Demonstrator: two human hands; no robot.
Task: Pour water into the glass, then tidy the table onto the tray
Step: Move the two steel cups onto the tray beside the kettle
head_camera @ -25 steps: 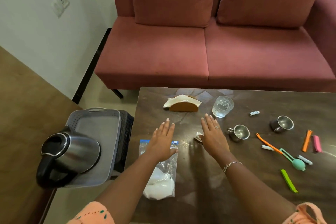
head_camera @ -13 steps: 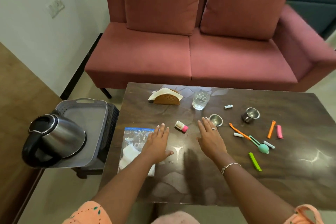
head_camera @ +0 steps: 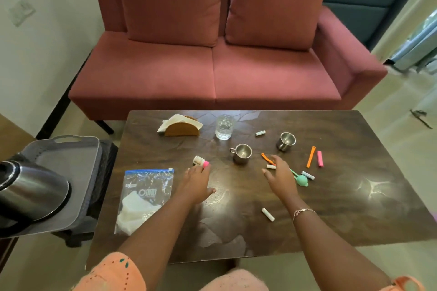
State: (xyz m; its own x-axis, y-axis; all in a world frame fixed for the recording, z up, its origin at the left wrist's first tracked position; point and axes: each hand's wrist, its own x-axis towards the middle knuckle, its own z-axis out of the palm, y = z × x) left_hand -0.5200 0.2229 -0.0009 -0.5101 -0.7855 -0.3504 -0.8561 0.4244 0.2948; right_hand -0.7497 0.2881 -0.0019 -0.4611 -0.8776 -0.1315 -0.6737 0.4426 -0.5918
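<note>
Apart are being moved the left hand (head_camera: 196, 184) and right hand (head_camera: 280, 176), both spread (glass (head_camera: 224, 127) seemingly filled, tidying pending).

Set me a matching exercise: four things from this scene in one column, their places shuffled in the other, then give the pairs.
1 kettle
2 glass
3 zip bag
4 pink clip

A next to an orange clip
B on the tray
C right of the napkin holder
D near left part of the table

Pairs: 1-B, 2-C, 3-D, 4-A
</note>
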